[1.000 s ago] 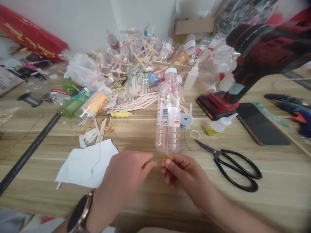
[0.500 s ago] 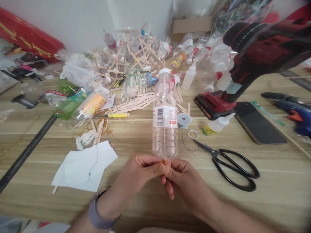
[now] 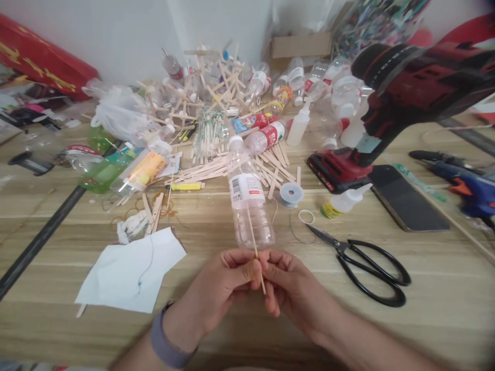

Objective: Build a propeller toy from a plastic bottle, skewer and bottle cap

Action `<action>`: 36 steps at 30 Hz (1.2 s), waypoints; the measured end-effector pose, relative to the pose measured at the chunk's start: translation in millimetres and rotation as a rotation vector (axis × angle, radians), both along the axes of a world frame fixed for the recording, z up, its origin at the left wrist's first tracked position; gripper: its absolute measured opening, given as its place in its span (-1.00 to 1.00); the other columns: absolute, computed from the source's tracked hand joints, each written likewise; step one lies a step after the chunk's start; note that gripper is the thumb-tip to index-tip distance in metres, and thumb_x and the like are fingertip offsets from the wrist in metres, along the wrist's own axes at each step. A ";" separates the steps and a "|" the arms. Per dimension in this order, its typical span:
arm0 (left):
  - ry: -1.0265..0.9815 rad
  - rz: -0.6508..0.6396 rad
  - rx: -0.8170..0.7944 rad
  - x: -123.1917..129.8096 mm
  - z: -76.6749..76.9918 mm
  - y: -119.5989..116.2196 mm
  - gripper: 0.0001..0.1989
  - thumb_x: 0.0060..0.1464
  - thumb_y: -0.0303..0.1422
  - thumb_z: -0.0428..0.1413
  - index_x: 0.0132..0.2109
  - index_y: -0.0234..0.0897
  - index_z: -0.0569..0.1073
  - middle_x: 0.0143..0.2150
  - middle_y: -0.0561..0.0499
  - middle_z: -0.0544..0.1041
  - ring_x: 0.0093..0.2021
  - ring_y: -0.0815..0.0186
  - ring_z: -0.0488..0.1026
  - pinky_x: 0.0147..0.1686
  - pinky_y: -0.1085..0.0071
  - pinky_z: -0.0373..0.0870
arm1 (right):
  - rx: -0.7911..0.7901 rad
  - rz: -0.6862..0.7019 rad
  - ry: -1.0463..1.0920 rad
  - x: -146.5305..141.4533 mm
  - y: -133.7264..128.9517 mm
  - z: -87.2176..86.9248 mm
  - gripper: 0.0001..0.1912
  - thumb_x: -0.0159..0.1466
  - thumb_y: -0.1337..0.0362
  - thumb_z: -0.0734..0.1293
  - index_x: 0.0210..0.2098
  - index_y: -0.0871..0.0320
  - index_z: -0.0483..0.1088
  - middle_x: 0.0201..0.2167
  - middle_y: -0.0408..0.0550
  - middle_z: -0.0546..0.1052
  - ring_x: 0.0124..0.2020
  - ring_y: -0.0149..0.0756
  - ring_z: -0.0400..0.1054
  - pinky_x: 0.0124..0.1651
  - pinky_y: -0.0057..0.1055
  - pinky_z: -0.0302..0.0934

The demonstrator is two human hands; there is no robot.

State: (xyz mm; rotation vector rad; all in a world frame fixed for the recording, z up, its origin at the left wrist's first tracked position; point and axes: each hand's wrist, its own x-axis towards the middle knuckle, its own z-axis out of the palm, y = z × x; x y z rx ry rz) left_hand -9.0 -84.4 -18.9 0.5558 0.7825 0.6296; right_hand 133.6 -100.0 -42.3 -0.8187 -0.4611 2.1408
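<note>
Between my left hand (image 3: 228, 278) and my right hand (image 3: 286, 278) is a thin wooden stick (image 3: 251, 229), pinched by the fingertips of both. Its lower end pokes out below my fingers. A yellowish-brown rubber band (image 3: 255, 257) is at the pinch, with part of it lying across my left thumb. Just beyond my fingers is a clear plastic bottle (image 3: 247, 188) with a white cap and label, leaning to the left. The stick's upper part runs in front of the bottle or into it; I cannot tell which.
Black-handled scissors (image 3: 371, 273), a glue bottle (image 3: 344, 201), a wire spool (image 3: 291, 195), a phone (image 3: 410, 198) and a red cordless drill (image 3: 340, 167) are on the right. White paper (image 3: 131, 273) lies left. Wooden sticks (image 3: 204, 167) and plastic bottles are heaped behind.
The bottle and the stick have gone from upright to leaning left. The stick's lower end now shows below my fingers. Both hands keep their pinch in nearly the same place.
</note>
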 end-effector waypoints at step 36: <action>0.220 0.093 0.067 5.7 -1.4 1.5 -0.64 0.01 -0.09 0.19 -0.40 -0.29 0.31 -0.60 0.19 0.30 -0.68 0.56 0.06 -0.72 0.54 -0.13 | 0.036 0.322 -0.234 28.5 12.1 21.6 -0.80 0.06 0.19 0.44 -0.39 0.20 0.56 -0.73 -0.15 0.50 -0.88 -0.62 0.07 -0.82 -0.67 -0.27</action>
